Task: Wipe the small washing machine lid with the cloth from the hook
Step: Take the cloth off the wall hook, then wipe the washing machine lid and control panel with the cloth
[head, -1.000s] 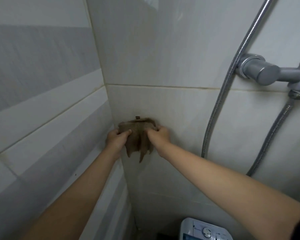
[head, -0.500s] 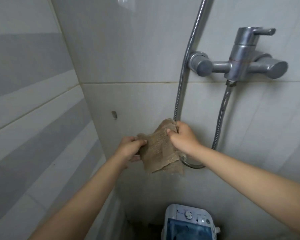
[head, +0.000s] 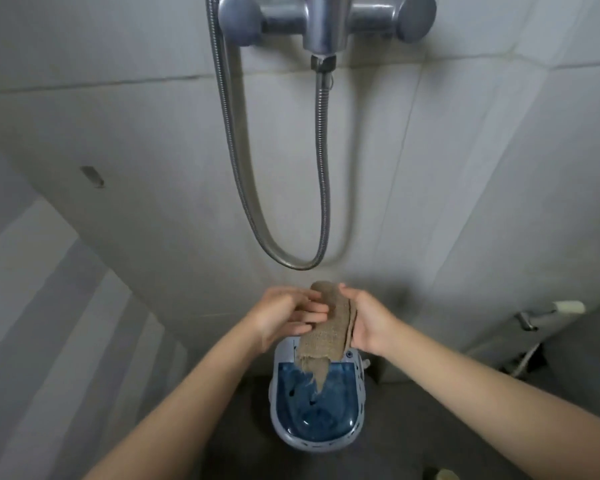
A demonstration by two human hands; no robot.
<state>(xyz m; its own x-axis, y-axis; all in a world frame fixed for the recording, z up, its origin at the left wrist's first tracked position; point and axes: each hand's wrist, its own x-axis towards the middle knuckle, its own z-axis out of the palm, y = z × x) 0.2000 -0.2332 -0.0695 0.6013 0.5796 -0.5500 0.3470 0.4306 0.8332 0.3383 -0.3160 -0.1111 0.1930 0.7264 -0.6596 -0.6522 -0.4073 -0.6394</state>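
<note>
Cloth off the hook now; a second ago it hung bunched on that wall peg, both hands at it. Since then it has come down and across, and sits between the two hands, directly above the washing machine lid.

Head view, only one. Left hand: fingers laid flat against the cloth's near face, pressing it, not clenched. Right hand: fingers curled round the far edge, thumb over the top fold, gripping the cloth. Cloth folded over at the fingertips, loose tail dropping below the palms.

Meaning, as I judge it: fetch step done, wiping not yet begun; cloth not touching lid.

Materials: cloth coarse, open-weave, burlap-like, brown, frayed ragged lower edge. Lid translucent blue plastic, domed, D-shaped, in a pale grey rim. Above the fingers, a ribbed metal shower hose loops down from a chrome mixer tap. Walls glossy pale tile.
</note>
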